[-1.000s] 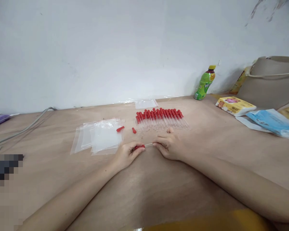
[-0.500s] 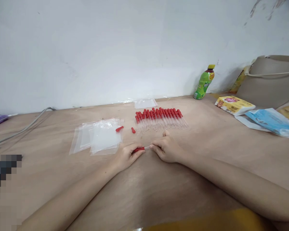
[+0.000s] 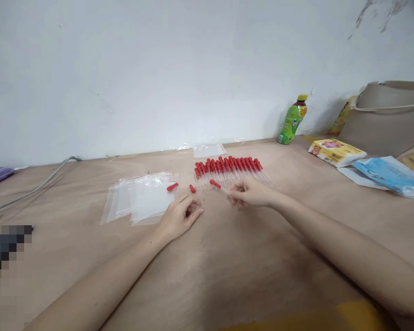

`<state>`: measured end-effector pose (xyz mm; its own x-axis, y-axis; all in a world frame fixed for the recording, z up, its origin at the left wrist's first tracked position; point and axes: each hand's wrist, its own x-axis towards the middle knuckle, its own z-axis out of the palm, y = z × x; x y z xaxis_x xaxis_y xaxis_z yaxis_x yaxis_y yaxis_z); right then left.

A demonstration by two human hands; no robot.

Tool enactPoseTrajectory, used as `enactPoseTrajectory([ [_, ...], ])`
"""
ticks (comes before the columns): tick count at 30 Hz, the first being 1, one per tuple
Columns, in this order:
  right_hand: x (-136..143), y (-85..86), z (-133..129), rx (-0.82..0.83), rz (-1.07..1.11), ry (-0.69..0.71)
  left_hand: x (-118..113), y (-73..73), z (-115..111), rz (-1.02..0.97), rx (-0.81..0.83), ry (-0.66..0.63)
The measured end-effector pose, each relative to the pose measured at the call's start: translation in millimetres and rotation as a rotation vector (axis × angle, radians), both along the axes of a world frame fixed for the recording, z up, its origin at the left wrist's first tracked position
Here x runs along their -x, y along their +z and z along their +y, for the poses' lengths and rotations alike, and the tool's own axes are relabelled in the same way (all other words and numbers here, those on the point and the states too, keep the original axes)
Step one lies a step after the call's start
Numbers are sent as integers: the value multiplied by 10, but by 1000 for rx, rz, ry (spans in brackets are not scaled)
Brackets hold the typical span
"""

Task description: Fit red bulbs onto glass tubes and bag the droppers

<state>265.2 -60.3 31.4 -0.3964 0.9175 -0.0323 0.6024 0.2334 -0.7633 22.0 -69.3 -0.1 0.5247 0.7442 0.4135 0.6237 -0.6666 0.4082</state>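
Note:
My right hand [image 3: 250, 193] pinches a dropper [image 3: 215, 184] by its clear tube, its red bulb pointing up and to the left. Just beyond lies a row of several droppers [image 3: 227, 166], red bulbs toward the wall and clear tubes toward me. On the table rests my left hand [image 3: 182, 215], curled with thumb and fingers apart, and nothing shows in it. Two loose red rubber bulbs lie past its fingertips: one bulb [image 3: 172, 187] beside the bags, another bulb [image 3: 192, 189] nearer the row.
Clear zip bags [image 3: 152, 197] overlap left of centre, and another bag [image 3: 209, 151] lies near the wall. At the back right stands a green bottle [image 3: 291, 122]. A yellow tissue pack [image 3: 338, 152], a blue pack [image 3: 393, 174] and a grey bag [image 3: 382, 119] sit right; a cable [image 3: 51, 177] runs left.
My right hand has lifted the dropper away toward the row, up and to the right. My left hand has let go of its red bulb and drawn slightly left.

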Motion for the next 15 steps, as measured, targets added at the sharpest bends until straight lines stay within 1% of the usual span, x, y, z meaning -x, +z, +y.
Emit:
enactPoseTrajectory([
  [1,4,-9,78,10,23,-97,-7,6,3,10,16,-2],
  [2,28,-16,158,-26,11,-203,-14,13,4,25,28,-2],
  [4,131,-18,314,-162,-74,-377,-24,28,5,56,43,-2],
  [6,287,-13,457,-272,-152,-493,-26,33,6,66,51,1],
  [8,458,-18,583,-307,-203,-543,-22,29,8,63,55,1],
  [11,659,-59,734,-300,-280,-576,-11,16,8,53,56,-3],
  [15,733,-138,834,-274,-376,-597,-2,9,6,32,48,-19],
])
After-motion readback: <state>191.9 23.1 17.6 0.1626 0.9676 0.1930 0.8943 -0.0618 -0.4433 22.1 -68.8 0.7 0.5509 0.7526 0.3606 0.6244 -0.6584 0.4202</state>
